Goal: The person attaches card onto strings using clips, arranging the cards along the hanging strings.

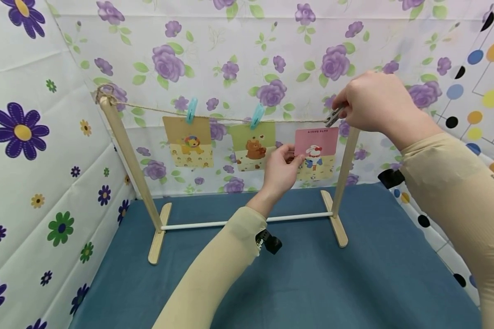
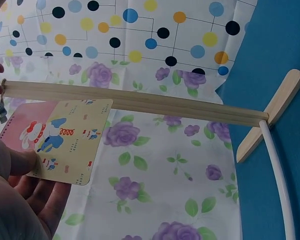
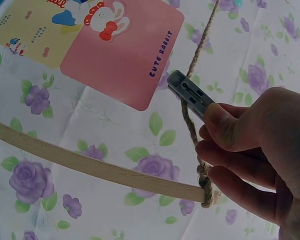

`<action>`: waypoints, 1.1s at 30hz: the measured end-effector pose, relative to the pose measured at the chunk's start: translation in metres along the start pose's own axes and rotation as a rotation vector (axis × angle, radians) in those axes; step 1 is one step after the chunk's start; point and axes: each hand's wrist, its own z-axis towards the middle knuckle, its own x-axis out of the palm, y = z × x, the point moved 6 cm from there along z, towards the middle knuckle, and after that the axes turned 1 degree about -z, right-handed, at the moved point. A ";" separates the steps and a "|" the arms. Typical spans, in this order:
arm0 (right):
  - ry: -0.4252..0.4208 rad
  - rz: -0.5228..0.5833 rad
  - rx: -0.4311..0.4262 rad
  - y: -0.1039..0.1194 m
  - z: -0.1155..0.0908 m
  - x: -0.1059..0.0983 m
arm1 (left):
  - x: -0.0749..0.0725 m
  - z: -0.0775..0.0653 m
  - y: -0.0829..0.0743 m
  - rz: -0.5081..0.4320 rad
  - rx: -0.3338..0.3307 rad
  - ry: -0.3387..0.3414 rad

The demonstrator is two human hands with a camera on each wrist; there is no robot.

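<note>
My left hand (image 1: 281,170) pinches the left edge of a pink and yellow rabbit card (image 1: 316,153), its top edge just below the twine (image 1: 222,119). In the left wrist view the thumb lies on the front of the card (image 2: 72,145) with fingers behind. My right hand (image 1: 374,103) pinches a grey clothespin (image 3: 190,94) beside the twine near the right post. In the right wrist view the clothespin's tip overlaps the twine (image 3: 192,125), apart from the card's corner. A lion card (image 1: 189,153) and a bear card (image 1: 253,157) hang from the twine by blue clothespins (image 1: 191,110).
A wooden stand carries the twine between its left post (image 1: 129,162) and right post (image 1: 346,171). A white rod (image 1: 206,225) joins its feet (image 1: 334,219) on the blue tabletop (image 1: 296,278). Flowered cloth (image 1: 230,59) stands right behind.
</note>
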 end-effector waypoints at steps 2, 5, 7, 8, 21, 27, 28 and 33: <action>0.008 -0.010 -0.003 0.001 0.000 0.000 | 0.000 0.000 0.000 0.009 0.001 0.001; 0.022 -0.017 -0.002 0.001 -0.001 -0.001 | 0.001 0.000 -0.001 0.023 0.004 0.008; 0.029 -0.019 -0.001 0.001 -0.001 0.000 | 0.002 0.001 -0.002 0.027 0.004 0.013; 0.032 -0.022 0.001 0.000 0.000 0.000 | 0.002 0.001 -0.003 0.024 0.004 0.016; 0.044 -0.072 -0.022 0.003 0.002 -0.002 | 0.007 0.002 -0.008 0.034 0.002 0.023; 0.060 -0.084 -0.021 0.005 0.003 -0.001 | 0.007 0.001 -0.007 0.019 -0.015 0.028; 0.064 -0.084 -0.022 0.005 0.004 -0.001 | 0.007 0.001 -0.007 0.016 -0.018 0.027; 0.079 -0.087 -0.026 0.006 0.004 0.001 | 0.007 0.001 -0.007 0.013 -0.023 0.021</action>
